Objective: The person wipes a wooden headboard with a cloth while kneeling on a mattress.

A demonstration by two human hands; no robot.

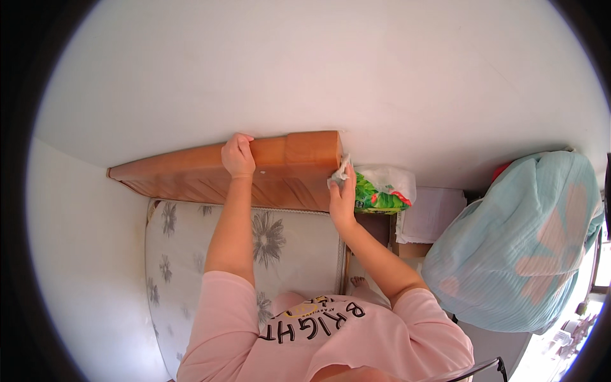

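A brown wooden headboard [269,157] stands against the white wall at the head of a bed. My left hand [238,156] is curled over its top edge, the fingertips partly hidden. At the headboard's right end, my right hand [344,200] holds a crumpled white wipe or cloth [340,175] against the wood. The fingers lie nearly straight along that end, and part of the wipe is under them. Below the headboard lies a pale mattress [305,253] printed with grey flowers.
Just right of my right hand is a green-printed plastic package [384,196]. Beyond it, white sheets or a white cover [432,215] top a cardboard box [414,249]. A large bulky item under a light-blue cloth [515,248] fills the right side. White wall [86,229] borders the mattress at left.
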